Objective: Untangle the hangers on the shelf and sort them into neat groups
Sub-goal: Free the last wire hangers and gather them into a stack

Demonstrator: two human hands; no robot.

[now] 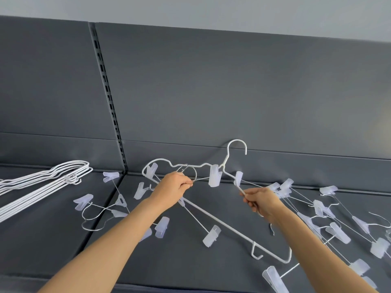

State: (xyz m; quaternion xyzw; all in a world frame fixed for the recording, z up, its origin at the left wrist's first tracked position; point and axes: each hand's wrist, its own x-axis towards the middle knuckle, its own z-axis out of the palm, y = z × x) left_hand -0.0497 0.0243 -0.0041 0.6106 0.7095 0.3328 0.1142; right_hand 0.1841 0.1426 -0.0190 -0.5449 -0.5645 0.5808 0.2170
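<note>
left hand (176, 187) pinching clip hanger (191, 178), right hand (261, 200) gripping white hanger (227, 163)

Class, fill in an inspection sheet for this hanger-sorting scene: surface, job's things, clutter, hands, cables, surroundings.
Surface: dark grey shelf, seamed panels.
Job's things: white wire hanger held up, clip hangers snagged on it; neat stack of white hangers at left; loose clip hangers centre-left; tangled clip-hanger pile at right.
Clutter: nothing seen beyond hangers.
Hands: left hand pinches a thin metal clip-hanger hook; right hand grips the white hanger's arm.
Cables: nothing seen.
Surroundings: grey back panel, slotted upright, pale wall above.
</note>
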